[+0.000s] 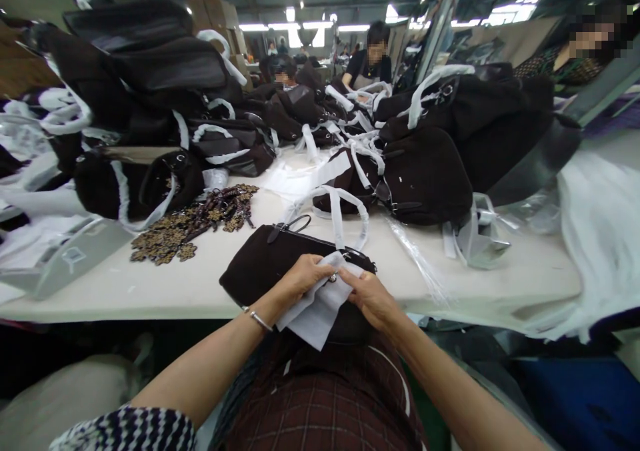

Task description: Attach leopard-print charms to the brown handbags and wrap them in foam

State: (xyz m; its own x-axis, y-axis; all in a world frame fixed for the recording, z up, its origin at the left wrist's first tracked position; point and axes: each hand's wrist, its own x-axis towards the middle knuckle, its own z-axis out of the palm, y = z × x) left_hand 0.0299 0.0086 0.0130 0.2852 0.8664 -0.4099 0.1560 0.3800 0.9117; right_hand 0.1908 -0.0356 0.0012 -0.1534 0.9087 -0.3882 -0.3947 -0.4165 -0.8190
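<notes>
A dark brown handbag [265, 257] lies at the table's front edge, its handles [364, 221] wrapped in white paper. Over the near side of the bag, my left hand [306, 274] pinches a white sheet of tissue paper [315, 314] between thumb and fingers. My right hand [369, 294] grips the same sheet from the other side, thumb near the left one. A small shiny metal piece [333, 277] shows between the two thumbs; its kind is unclear. The paper's lower corner hangs down in front of the bag.
Brown bags are piled at the left [150, 71] and right [425, 177]. A heap of gold and dark tags [170, 234] lies left of my bag. Clear plastic strips [415, 257] and a clear holder [483, 237] are to the right. A co-worker [373, 64] stands across the table.
</notes>
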